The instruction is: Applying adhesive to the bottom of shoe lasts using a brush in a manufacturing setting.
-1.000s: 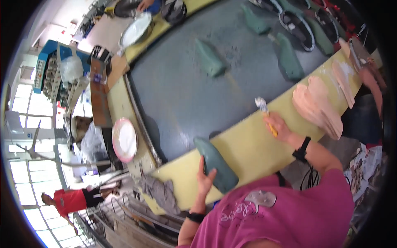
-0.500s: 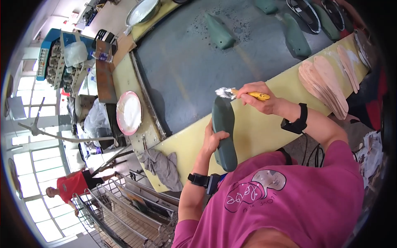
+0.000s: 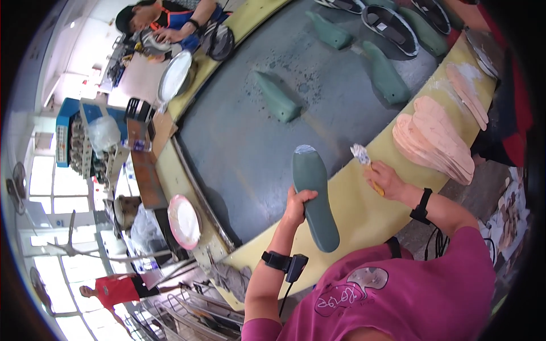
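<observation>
My left hand (image 3: 297, 206) grips a dark green shoe last (image 3: 321, 219) around its side, sole face up, over the table's near edge. White paste (image 3: 305, 149) coats the tip of its far end. To the right, my right hand (image 3: 388, 181) is closed around the yellow handle of a brush (image 3: 360, 153), its bristles loaded with white paste. The brush is apart from the last. Beyond my right hand lies a pile of pale pink insoles (image 3: 435, 139) on the yellow table border (image 3: 352, 196).
Several green lasts, one of them a lone last (image 3: 277, 98), and black shoe uppers (image 3: 389, 29) lie on the grey tabletop (image 3: 227, 131). A pink-rimmed bowl (image 3: 197, 233) of white paste stands left; a metal basin (image 3: 187, 79) sits farther back. A co-worker (image 3: 170, 28) works across the table.
The brush has come off the last and moved right and nearer me. White paste now shows on the last's tip. The view has shifted, bringing the co-worker into sight.
</observation>
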Action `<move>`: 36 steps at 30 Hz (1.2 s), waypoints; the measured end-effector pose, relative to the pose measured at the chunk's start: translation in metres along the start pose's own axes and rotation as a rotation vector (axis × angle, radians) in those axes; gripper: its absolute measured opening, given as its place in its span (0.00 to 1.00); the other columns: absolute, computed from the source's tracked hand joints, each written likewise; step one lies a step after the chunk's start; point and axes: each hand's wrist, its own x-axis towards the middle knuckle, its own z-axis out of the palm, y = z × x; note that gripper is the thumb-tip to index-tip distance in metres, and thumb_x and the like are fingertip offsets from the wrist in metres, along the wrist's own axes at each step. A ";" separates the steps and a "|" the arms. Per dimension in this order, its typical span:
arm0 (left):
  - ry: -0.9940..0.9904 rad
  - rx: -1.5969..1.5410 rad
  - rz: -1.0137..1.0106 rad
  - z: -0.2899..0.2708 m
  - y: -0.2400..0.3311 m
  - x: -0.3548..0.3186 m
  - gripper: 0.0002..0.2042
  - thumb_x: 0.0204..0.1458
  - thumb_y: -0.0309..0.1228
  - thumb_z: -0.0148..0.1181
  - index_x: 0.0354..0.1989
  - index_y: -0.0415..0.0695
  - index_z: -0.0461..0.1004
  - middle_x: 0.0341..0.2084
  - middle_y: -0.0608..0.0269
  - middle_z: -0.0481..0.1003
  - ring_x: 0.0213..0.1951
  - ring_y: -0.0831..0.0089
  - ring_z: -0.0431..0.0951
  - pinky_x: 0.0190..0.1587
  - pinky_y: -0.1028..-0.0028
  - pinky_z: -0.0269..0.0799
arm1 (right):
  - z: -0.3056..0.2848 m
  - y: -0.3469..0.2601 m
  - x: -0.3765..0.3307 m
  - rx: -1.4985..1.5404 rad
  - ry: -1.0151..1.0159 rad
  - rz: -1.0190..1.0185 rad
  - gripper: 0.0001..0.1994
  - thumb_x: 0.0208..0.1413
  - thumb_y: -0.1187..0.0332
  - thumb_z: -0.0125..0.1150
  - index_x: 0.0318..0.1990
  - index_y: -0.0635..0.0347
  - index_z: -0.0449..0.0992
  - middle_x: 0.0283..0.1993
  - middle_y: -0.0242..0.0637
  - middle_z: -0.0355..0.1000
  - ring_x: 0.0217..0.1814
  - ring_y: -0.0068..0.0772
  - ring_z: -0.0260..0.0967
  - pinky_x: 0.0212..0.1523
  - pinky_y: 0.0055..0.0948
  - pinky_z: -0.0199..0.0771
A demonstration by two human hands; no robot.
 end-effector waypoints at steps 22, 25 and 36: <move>0.483 0.411 0.338 -0.005 0.047 0.257 0.16 0.46 0.33 0.50 0.35 0.31 0.73 0.31 0.51 0.75 0.34 0.63 0.72 0.40 0.69 0.66 | 0.003 0.013 -0.004 0.044 -0.042 0.152 0.16 0.45 0.78 0.57 0.44 0.62 0.67 0.47 0.49 0.65 0.51 0.52 0.61 0.53 0.43 0.63; 0.432 0.401 0.384 -0.006 0.056 0.268 0.14 0.48 0.31 0.48 0.33 0.31 0.74 0.28 0.56 0.74 0.31 0.69 0.71 0.36 0.72 0.65 | 0.003 0.014 -0.003 0.036 -0.056 0.152 0.15 0.45 0.77 0.57 0.43 0.61 0.67 0.48 0.49 0.65 0.51 0.52 0.62 0.53 0.43 0.63; 0.318 0.911 0.605 0.041 -0.003 0.191 0.35 0.45 0.39 0.61 0.56 0.29 0.55 0.52 0.38 0.59 0.55 0.47 0.60 0.56 0.58 0.57 | 0.006 0.018 -0.009 0.061 -0.053 0.145 0.16 0.45 0.78 0.56 0.44 0.60 0.67 0.47 0.50 0.64 0.52 0.54 0.61 0.52 0.45 0.64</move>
